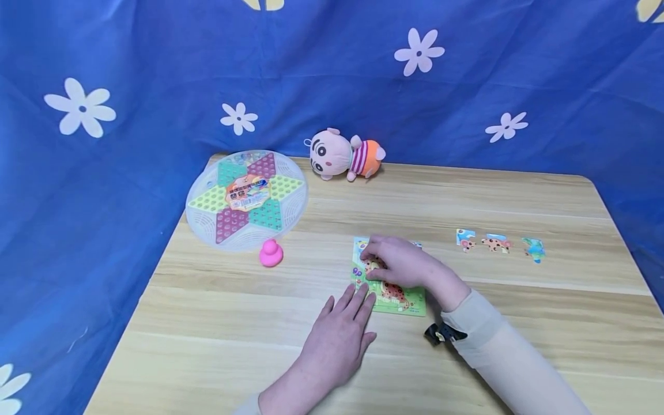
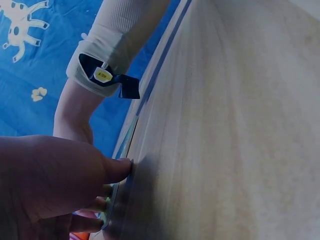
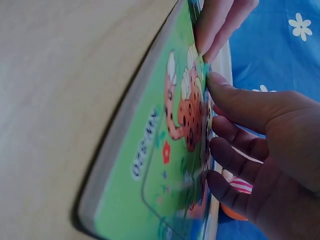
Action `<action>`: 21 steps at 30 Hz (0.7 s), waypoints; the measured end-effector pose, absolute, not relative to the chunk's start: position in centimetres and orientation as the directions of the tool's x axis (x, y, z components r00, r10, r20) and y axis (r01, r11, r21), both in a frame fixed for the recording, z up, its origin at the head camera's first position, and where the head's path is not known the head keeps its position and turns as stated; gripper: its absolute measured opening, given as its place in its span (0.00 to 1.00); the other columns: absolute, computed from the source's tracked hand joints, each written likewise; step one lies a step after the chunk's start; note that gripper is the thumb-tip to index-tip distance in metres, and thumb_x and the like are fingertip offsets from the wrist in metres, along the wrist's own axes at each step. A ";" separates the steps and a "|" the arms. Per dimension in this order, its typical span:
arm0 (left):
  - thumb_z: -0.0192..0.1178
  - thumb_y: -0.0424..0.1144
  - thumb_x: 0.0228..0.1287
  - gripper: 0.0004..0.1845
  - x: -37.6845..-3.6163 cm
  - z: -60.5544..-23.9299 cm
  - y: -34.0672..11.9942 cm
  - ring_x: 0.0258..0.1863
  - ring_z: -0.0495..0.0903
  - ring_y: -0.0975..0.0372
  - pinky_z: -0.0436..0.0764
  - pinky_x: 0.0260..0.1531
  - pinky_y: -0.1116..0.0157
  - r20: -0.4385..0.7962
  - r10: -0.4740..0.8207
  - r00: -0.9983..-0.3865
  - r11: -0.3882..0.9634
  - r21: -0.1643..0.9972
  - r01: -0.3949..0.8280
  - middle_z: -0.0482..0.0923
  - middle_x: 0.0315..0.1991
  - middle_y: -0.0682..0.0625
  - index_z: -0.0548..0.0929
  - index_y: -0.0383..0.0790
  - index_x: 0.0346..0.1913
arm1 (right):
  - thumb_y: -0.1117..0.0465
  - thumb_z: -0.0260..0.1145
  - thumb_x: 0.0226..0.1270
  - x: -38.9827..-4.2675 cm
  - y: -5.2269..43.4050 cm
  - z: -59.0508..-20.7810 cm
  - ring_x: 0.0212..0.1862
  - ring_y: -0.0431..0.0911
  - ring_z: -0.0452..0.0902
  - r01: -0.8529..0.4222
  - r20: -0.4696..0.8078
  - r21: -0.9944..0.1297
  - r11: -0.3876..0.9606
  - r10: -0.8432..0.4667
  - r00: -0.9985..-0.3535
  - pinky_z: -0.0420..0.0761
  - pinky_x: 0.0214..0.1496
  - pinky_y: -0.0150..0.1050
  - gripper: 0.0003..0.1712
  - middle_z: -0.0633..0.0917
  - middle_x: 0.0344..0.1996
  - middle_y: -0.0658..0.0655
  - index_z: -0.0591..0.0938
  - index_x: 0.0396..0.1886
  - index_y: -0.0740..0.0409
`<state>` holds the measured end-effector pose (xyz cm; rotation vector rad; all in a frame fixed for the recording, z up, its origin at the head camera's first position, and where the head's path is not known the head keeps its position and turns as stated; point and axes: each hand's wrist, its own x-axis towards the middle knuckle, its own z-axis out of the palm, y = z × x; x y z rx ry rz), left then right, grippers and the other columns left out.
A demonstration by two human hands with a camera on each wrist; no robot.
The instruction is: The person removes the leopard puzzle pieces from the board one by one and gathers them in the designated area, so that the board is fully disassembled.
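Note:
A flat jigsaw board point(image 1: 418, 310) with a green border and a spotted leopard picture lies on the table. My right hand point(image 1: 402, 262) is over its upper part, thumb and fingertips gripping the edges of a puzzle piece point(image 1: 374, 266) at the board's surface. In the right wrist view, the fingertips of the right hand point(image 3: 280, 135) meet the picture, and the palm hides part of the piece. My left hand point(image 1: 339, 334) lies with straight fingers, its fingertips at the board's near left corner. Seen from the left wrist, the thumb of that hand point(image 2: 60, 175) is beside the board's edge.
Three loose puzzle pieces point(image 1: 496, 243) lie in a row to the right. On the left are a round Chinese checkers board point(image 1: 207, 227) and a pink rubber duck point(image 1: 271, 253). A plush doll point(image 1: 344, 154) lies at the table's back edge, before a blue flowered cloth point(image 1: 332, 75).

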<state>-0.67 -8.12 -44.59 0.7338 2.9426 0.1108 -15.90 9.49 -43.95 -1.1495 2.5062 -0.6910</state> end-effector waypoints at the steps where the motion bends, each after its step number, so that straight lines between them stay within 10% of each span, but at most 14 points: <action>1: 0.52 0.58 0.71 0.36 -0.6 -44.6 -8.1 0.74 0.56 0.52 0.66 0.65 0.45 -0.087 0.470 -0.878 0.882 0.095 0.462 0.55 0.76 0.47 0.63 0.44 0.75 | 0.53 0.72 0.63 -15.8 9.5 -44.0 0.41 0.40 0.75 -0.625 -0.068 -0.537 0.566 -0.767 -0.638 0.77 0.47 0.39 0.18 0.80 0.43 0.46 0.84 0.51 0.54; 21: 0.51 0.57 0.72 0.34 -0.6 -44.5 -8.0 0.73 0.57 0.51 0.67 0.64 0.45 -0.091 0.472 -0.877 0.881 0.092 0.465 0.56 0.76 0.47 0.63 0.44 0.75 | 0.54 0.71 0.64 -16.2 9.7 -44.7 0.37 0.40 0.71 -0.608 -0.070 -0.592 0.529 -0.785 -0.616 0.73 0.43 0.38 0.16 0.78 0.39 0.45 0.80 0.49 0.51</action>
